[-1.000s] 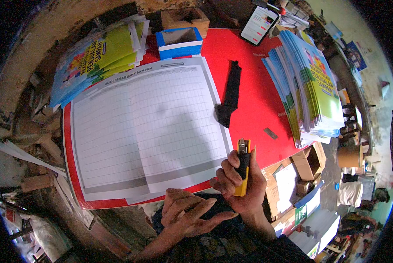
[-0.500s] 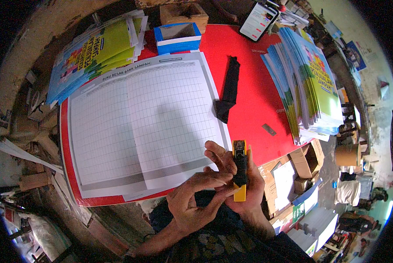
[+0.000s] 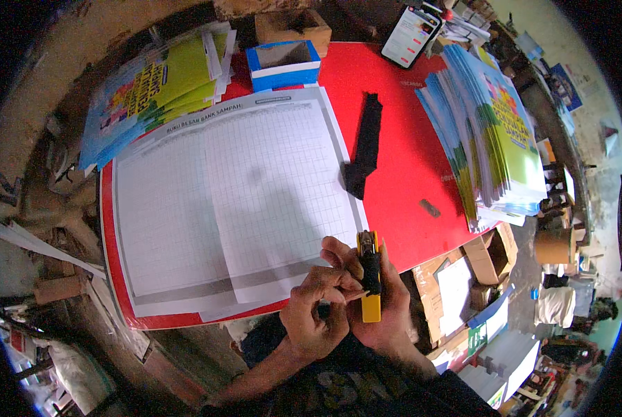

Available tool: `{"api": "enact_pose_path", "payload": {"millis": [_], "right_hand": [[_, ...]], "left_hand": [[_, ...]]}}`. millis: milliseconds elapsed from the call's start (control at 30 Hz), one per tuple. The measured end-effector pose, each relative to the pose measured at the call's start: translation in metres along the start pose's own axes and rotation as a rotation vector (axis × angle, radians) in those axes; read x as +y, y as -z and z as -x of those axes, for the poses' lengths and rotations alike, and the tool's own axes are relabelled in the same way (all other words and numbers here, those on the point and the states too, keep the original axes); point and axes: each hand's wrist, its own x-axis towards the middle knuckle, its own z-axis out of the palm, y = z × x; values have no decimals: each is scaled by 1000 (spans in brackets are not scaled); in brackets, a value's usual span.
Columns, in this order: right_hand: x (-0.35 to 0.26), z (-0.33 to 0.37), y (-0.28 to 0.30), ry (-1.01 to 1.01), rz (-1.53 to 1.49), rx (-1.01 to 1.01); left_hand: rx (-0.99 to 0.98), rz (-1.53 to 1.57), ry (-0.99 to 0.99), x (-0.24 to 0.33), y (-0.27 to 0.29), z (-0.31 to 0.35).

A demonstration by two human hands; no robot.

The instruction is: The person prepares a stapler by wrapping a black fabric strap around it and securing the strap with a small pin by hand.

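Note:
My right hand (image 3: pixel 388 313) is closed around a yellow and black tool that looks like a stapler (image 3: pixel 370 306); its metal end points away from me. The curled fingers of that hand show at its left side. My left hand (image 3: pixel 314 313) is bent inward, thumb and fingertips pinched together against the black middle part of the stapler. What the pinch holds, if anything, is hidden. Both hands are over the near edge of a red table (image 3: pixel 401 208). Just left of them lies a large gridded paper sheet (image 3: pixel 186 215), and beyond them a black strip (image 3: pixel 366 142).
Booklet stacks stand at the table's far left (image 3: pixel 144 83) and right (image 3: pixel 491 132). A blue-and-white box (image 3: pixel 283 73), a wooden box (image 3: pixel 314 31) and a phone (image 3: pixel 411 38) are at the back. Cardboard boxes (image 3: pixel 488 254) sit below right.
Both hands and the stapler have shifted slightly left. My left fingers have drawn in from a looser, spread pose to a tighter pinch at the stapler's black part.

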Motion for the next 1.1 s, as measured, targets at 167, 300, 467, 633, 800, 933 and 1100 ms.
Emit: {"api": "enact_pose_path", "payload": {"millis": [167, 300, 467, 633, 800, 933, 1100], "right_hand": [[1, 1, -5, 89, 29, 33], [1, -3, 0, 116, 154, 111], [2, -5, -3, 81, 139, 172], [-11, -8, -6, 244, 529, 35], [-17, -9, -11, 212, 508, -29], [-16, -5, -15, 281, 540, 35], [-23, 5, -23, 239, 721, 70]], "left_hand": [[30, -26, -21, -9, -8, 17], [34, -4, 94, -15, -12, 29], [-15, -94, 181, -10, -8, 34], [85, 81, 211, 3, -5, 21], [158, 97, 81, 18, -2, 6], [-142, -225, -1, 30, 10, 0], [-219, -417, -130, 16, 19, 9]]}}
